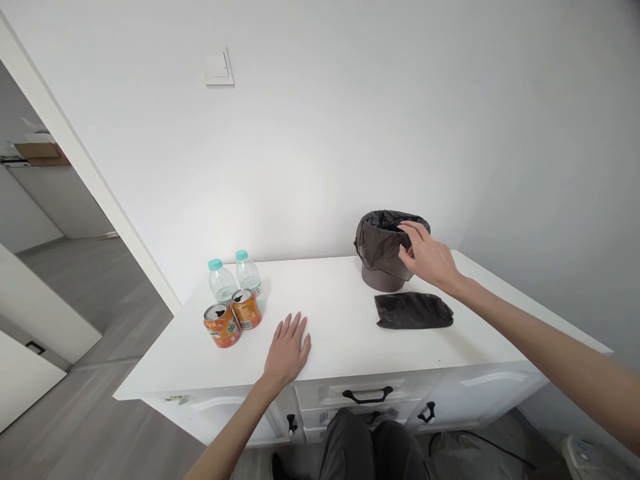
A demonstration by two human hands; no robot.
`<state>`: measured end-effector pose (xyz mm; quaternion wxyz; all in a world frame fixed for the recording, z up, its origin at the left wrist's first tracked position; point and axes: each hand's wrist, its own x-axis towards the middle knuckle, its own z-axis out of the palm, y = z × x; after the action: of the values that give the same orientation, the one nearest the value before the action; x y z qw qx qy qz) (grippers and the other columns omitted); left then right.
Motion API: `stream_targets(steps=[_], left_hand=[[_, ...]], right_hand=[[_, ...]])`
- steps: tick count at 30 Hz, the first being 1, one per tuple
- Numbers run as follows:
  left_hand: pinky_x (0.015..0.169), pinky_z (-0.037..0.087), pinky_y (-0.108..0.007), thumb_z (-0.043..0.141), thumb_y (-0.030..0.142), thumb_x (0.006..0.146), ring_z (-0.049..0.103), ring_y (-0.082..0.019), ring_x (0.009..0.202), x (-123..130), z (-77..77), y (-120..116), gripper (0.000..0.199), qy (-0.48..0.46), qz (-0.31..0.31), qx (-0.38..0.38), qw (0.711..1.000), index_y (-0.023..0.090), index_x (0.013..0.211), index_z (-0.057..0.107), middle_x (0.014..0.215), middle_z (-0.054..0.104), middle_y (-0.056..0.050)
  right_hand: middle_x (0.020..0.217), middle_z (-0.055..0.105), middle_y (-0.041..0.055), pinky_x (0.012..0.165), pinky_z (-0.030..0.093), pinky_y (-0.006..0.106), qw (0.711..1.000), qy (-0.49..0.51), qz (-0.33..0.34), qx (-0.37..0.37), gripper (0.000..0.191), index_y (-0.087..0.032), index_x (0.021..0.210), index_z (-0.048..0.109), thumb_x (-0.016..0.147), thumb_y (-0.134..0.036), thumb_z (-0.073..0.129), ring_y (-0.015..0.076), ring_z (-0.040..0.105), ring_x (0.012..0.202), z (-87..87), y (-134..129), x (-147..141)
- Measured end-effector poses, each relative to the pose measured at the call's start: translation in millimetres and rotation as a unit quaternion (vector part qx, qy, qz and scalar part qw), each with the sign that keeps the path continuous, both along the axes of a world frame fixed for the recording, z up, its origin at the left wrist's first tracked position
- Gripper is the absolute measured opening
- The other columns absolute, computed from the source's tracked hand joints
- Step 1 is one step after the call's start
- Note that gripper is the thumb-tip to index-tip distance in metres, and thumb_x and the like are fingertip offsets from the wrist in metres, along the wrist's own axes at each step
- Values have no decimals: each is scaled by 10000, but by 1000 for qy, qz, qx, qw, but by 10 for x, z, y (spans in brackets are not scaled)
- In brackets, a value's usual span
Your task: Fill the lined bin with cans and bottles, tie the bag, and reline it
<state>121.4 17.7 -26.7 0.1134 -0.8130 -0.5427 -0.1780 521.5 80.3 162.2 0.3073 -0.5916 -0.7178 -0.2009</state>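
A: Take the bin (383, 281) as our mark. What's around it?

B: Far to its left, through a doorway, there's a brown cardboard box (43, 155) and a grey floor (120, 287). Nearer, a white door frame (90, 168) slants down. Then a light switch (218, 67), up and left of the bin on the pale wall (320, 147).

A: And the surface?

B: A white cabinet top (325, 287). The bin stands towards its back, near the wall.

A: Now the containers, from the left.

B: Well left of the bin, two orange cans (223, 328) stand upright in front of two clear bottles (249, 270) with turquoise caps. The cans have dark openings on top; their contents don't show. I can't tell how full the bottles are.

A: The left hand (287, 350)?

B: Between the cans and the bin, nearer the front edge, palm down on the top, gripping nothing.

A: And the bin itself?

B: Brownish, with a black bag (376, 245) lining it and folded over the rim. Inside is too dark to read. Just in front of the bin lies a flat black plastic bundle (414, 311).

A: The right hand (429, 257)?

B: At the bin's right rim, fingers curved and thumb apart, clutching nothing. Whether it touches the plastic, I can't tell.
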Motion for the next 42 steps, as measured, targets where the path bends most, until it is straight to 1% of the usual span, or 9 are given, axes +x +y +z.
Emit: stream_targets(steps=[7, 13, 18, 22, 27, 32, 35, 38, 42], left_hand=[[1251, 396, -561, 419, 377, 1072, 403, -326, 1553, -4, -16, 7, 515, -7, -5, 5, 1000, 213, 1546, 532, 1638, 483, -84], [1249, 400, -553, 417, 382, 1074, 414, -320, 1548, -10, -32, 13, 508, -9, -5, 7, 1000, 221, 1540, 539, 1628, 499, -83], [1247, 401, -560, 407, 377, 1074, 413, -322, 1548, -1, -4, -2, 512, -3, -1, 1, 1000, 214, 1541, 538, 1632, 492, -85], [1256, 395, -548, 403, 380, 1075, 413, -321, 1548, 5, 18, -11, 511, 1, 2, -5, 1000, 205, 1535, 545, 1638, 484, -79], [1256, 396, -545, 404, 364, 1073, 415, -323, 1546, 8, 28, -14, 508, 2, 4, -8, 1000, 194, 1528, 550, 1635, 488, -81], [1257, 392, -549, 411, 358, 1068, 418, -321, 1545, 10, 28, -14, 510, -2, 6, -7, 1000, 190, 1529, 549, 1635, 488, -84], [1259, 388, -552, 407, 355, 1067, 417, -319, 1546, 8, 20, -15, 511, -5, 7, -8, 1000, 192, 1529, 551, 1638, 483, -84], [1258, 387, -554, 407, 361, 1068, 414, -324, 1547, 7, 11, -15, 509, -3, 5, -11, 1000, 195, 1526, 555, 1643, 476, -84], [1251, 394, -565, 418, 361, 1062, 418, -331, 1544, 7, -3, -13, 504, -15, 0, -4, 1000, 206, 1520, 562, 1633, 490, -87]], right_hand=[[1551, 520, 154, 563, 527, 370, 1000, -9, -1, -2, 534, -211, 1511, 483, 998, -338, 411, 215, 667, 754, -43, -54, 7], [1557, 522, 161, 603, 553, 392, 1000, -11, -16, -22, 547, -213, 1530, 467, 998, -330, 421, 232, 683, 764, -10, -55, 25], [1550, 550, 157, 725, 580, 441, 997, -6, -46, -63, 550, -206, 1538, 473, 1012, -363, 434, 306, 717, 930, 1, 76, 96], [1455, 628, 151, 807, 576, 471, 994, 5, -48, -98, 499, -211, 1465, 572, 1020, -404, 457, 349, 700, 1061, -1, 267, 188], [1302, 704, 144, 858, 556, 450, 993, 35, -10, -108, 418, -195, 1330, 681, 1005, -406, 525, 304, 710, 978, 4, 524, 286], [1137, 739, 157, 926, 537, 453, 994, 82, 24, -61, 352, -147, 1208, 742, 967, -361, 603, 295, 703, 932, -47, 625, 263], [1112, 736, 155, 916, 541, 453, 993, 106, 49, -31, 347, -155, 1181, 753, 976, -388, 599, 293, 696, 922, -74, 555, 154], [1119, 728, 135, 905, 550, 441, 988, 116, 100, -13, 354, -176, 1185, 746, 999, -430, 584, 271, 689, 890, -63, 401, -26], [1124, 720, 107, 898, 562, 439, 977, 133, 166, -22, 362, -212, 1217, 723, 1021, -477, 574, 243, 682, 830, 9, 146, -346]])
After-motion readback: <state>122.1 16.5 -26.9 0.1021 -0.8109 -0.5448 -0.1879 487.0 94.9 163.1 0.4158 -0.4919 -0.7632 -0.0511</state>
